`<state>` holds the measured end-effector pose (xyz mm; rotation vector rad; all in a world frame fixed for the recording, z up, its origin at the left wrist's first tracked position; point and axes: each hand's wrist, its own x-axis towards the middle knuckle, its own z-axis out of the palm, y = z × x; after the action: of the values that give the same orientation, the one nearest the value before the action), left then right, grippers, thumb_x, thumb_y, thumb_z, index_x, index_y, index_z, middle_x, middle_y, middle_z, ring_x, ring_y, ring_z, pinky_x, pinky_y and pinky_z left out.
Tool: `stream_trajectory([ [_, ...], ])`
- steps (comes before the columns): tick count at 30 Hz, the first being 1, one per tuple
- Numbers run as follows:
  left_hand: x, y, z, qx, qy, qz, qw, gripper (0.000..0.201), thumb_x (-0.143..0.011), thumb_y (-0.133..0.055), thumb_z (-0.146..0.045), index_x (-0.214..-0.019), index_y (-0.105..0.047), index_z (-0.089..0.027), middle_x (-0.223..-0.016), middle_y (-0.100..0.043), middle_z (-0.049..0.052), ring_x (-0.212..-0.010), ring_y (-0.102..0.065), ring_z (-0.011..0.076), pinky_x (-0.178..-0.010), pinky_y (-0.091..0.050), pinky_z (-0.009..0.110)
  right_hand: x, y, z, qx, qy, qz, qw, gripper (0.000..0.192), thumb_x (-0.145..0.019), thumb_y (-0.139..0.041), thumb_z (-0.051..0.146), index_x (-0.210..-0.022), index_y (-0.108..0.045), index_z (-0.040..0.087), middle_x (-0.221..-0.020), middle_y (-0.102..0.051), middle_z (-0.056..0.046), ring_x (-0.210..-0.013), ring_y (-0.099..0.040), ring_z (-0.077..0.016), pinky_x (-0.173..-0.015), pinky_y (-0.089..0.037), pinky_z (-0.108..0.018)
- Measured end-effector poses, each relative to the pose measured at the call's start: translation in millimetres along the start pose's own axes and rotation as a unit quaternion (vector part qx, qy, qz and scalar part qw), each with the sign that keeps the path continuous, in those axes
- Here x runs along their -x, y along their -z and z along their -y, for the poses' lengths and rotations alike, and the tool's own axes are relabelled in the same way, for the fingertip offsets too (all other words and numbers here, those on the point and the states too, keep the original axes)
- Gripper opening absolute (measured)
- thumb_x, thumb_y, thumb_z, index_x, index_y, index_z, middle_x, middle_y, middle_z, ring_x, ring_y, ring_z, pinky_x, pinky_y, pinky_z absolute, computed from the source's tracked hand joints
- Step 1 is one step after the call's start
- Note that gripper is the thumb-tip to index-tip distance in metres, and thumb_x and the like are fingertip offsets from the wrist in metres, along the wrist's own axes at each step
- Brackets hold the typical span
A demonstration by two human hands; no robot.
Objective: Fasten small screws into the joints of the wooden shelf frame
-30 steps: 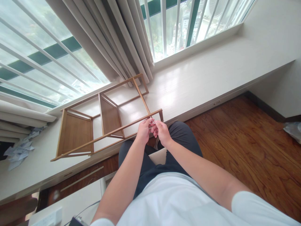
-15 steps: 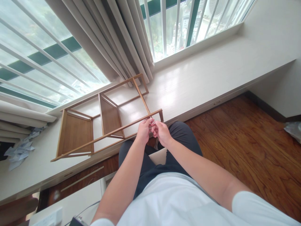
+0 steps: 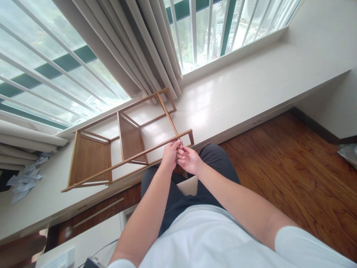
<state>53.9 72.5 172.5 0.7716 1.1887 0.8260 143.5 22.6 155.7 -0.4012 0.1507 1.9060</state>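
While the light wooden shelf frame (image 3: 122, 145) lies sideways on the white window ledge (image 3: 237, 93), left hand (image 3: 169, 155) and right hand (image 3: 189, 160) meet at its near rail, fingers curled together; whether they pinch anything is unclear.

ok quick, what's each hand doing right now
left hand: closed, fingertips pinching at the wooden rack rail; item too small to tell.
right hand: curled against the left, contents cannot be told.

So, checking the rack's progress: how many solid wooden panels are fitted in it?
2: one panel at the rack's left end, one panel mid-frame. None shows near the hands.
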Motion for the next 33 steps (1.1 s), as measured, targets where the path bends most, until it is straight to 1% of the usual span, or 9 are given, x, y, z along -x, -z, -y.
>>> stream_trajectory([
  [3, -1, 1.7, 1, -0.007, 0.012, 0.021, 1.0, 0.037, -0.07, -0.082, -0.045, -0.085, -0.068, -0.015, -0.062, -0.057, -0.002, -0.041, -0.045, 0.0069, -0.039, -0.035, 0.021, -2, 8, -2, 0.174, 0.065, -0.07, 0.98, 0.023, -0.097, -0.058, 0.041, -0.085, -0.055, 0.021, -0.059, -0.054, 0.005, -0.043, -0.041, -0.0097, -0.04, -0.032, -0.02],
  [5, -2, 1.9, 1, -0.011, 0.005, 0.018, 1.0, 0.036, -0.069, -0.082, -0.045, -0.083, -0.067, -0.015, -0.065, -0.059, -0.001, -0.046, -0.05, 0.0083, -0.042, -0.037, 0.021, -1, 14, -2, 0.334, 0.145, -0.128, 0.922, 0.031, -0.094, -0.059, 0.052, -0.088, -0.055, 0.022, -0.059, -0.057, 0.004, -0.044, -0.044, -0.0115, -0.042, -0.033, -0.022],
  [8, -3, 1.0, 1, -0.016, -0.015, -0.009, 1.0, 0.035, -0.064, -0.085, -0.042, -0.078, -0.068, -0.014, -0.077, -0.065, 0.003, -0.064, -0.059, 0.0113, -0.052, -0.043, 0.021, 4, 19, 2, 0.559, 0.258, -0.176, 0.768, 0.033, -0.093, -0.059, 0.057, -0.09, -0.056, 0.024, -0.067, -0.062, 0.003, -0.056, -0.055, -0.015, -0.053, -0.039, -0.025],
  [12, -4, 0.0, 1, -0.019, -0.013, -0.017, 1.0, 0.035, -0.062, -0.086, -0.042, -0.079, -0.07, -0.015, -0.082, -0.067, 0.003, -0.068, -0.057, 0.0106, -0.059, -0.045, 0.021, 11, 14, 11, 0.755, 0.279, -0.203, 0.558, 0.032, -0.097, -0.056, 0.054, -0.088, -0.06, 0.024, -0.075, -0.067, 0.0, -0.071, -0.063, -0.019, -0.064, -0.035, -0.027],
  [17, -3, 0.9, 1, -0.017, -0.007, -0.022, 1.0, 0.037, -0.062, -0.086, -0.043, -0.079, -0.071, -0.015, -0.083, -0.068, 0.005, -0.073, -0.059, 0.0132, -0.061, -0.043, 0.022, 12, 5, 17, 0.849, 0.26, -0.198, 0.416, 0.031, -0.104, -0.047, 0.046, -0.094, -0.066, 0.024, -0.085, -0.073, -0.004, -0.076, -0.065, -0.02, -0.063, -0.028, -0.028],
  [21, -4, 0.5, 1, -0.01, -0.006, -0.025, 1.0, 0.038, -0.06, -0.087, -0.044, -0.08, -0.072, -0.015, -0.083, -0.069, 0.005, -0.074, -0.06, 0.0134, -0.062, -0.043, 0.022, 13, 0, 19, 0.874, 0.247, -0.187, 0.375, 0.033, -0.107, -0.042, 0.042, -0.102, -0.069, 0.023, -0.093, -0.076, -0.007, -0.078, -0.066, -0.02, -0.064, -0.028, -0.029],
  [26, -4, -0.3, 2, -0.006, -0.005, -0.027, 1.0, 0.039, -0.059, -0.087, -0.045, -0.079, -0.072, -0.015, -0.08, -0.068, 0.004, -0.073, -0.059, 0.0131, -0.062, -0.043, 0.023, 11, 0, 18, 0.879, 0.24, -0.174, 0.375, 0.036, -0.108, -0.038, 0.038, -0.103, -0.07, 0.023, -0.097, -0.076, -0.008, -0.079, -0.066, -0.0194, -0.066, -0.03, -0.028],
  [29, -4, 0.3, 2, -0.005, -0.004, -0.024, 1.0, 0.039, -0.059, -0.087, -0.045, -0.079, -0.072, -0.016, -0.079, -0.067, 0.003, -0.072, -0.058, 0.0131, -0.062, -0.043, 0.023, 7, 3, 17, 0.865, 0.246, -0.175, 0.402, 0.034, -0.106, -0.04, 0.036, -0.097, -0.07, 0.022, -0.09, -0.075, -0.007, -0.074, -0.063, -0.0191, -0.065, -0.029, -0.028],
  [33, -5, 1.2, 3, -0.011, -0.005, -0.022, 1.0, 0.038, -0.061, -0.087, -0.046, -0.08, -0.072, -0.016, -0.079, -0.068, 0.004, -0.071, -0.058, 0.0132, -0.062, -0.043, 0.023, 3, 7, 15, 0.819, 0.273, -0.164, 0.477, 0.034, -0.106, -0.041, 0.036, -0.089, -0.068, 0.022, -0.078, -0.071, -0.004, -0.069, -0.06, -0.0182, -0.063, -0.03, -0.028],
])
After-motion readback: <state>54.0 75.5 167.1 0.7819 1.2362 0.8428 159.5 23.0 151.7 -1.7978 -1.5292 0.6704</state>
